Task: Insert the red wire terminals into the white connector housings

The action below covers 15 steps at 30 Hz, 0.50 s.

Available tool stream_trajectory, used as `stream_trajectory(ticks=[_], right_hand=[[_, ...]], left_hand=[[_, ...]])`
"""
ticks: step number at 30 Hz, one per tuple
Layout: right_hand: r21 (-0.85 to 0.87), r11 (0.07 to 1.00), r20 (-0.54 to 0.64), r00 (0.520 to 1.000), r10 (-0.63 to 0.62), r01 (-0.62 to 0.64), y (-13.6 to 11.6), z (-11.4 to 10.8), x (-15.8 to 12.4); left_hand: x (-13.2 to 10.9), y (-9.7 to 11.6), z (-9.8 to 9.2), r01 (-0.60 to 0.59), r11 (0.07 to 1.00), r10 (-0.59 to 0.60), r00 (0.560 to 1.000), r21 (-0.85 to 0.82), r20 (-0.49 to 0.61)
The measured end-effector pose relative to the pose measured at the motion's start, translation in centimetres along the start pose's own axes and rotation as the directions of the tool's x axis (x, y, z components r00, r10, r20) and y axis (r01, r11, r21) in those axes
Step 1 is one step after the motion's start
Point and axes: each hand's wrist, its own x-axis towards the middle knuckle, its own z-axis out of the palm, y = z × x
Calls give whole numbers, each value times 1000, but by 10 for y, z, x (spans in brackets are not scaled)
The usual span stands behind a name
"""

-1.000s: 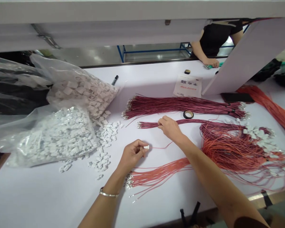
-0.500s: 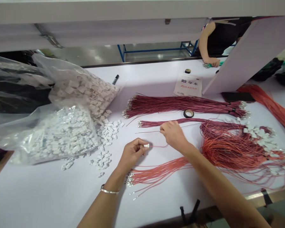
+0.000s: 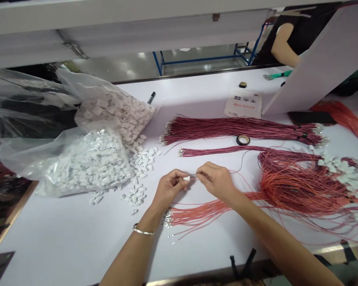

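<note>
My left hand (image 3: 170,186) pinches a small white connector housing (image 3: 186,178) between thumb and fingertips. Close on its right, my right hand (image 3: 216,178) is closed on a thin dark red wire, whose front end reaches toward the housing; whether it has entered cannot be told. A red wire also runs from the housing toward my right hand. Below lies a fanned bundle of orange-red wires (image 3: 203,214) with metal terminals at the left ends. Above my hands are a thin bundle of dark red wires (image 3: 214,151) and a thick dark red bundle (image 3: 235,129).
Two clear bags of white connectors, one bag (image 3: 95,163) in front of the other (image 3: 116,115), stand left beside loose connectors (image 3: 137,194). A tangled wire pile (image 3: 295,182) lies right. A tape roll (image 3: 243,140), notebook (image 3: 244,104) and marker (image 3: 151,97) sit farther back. Another person's arm (image 3: 283,47) shows behind.
My right hand has brought the dark red wire down and left, close to the connector housing. The other person's hand has left the green wires. The whole view has shifted slightly.
</note>
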Motion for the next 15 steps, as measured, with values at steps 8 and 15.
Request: stream_trajectory(ticks=[8,15], right_hand=[[72,992,-28,994,102,-99,8,5,-20],[48,994,-49,994,100,-98,10,9,-21]], left_hand=[[0,-1,1,-26,1000,26,999,3,23],[-1,1,1,-27,1000,27,998,10,56]])
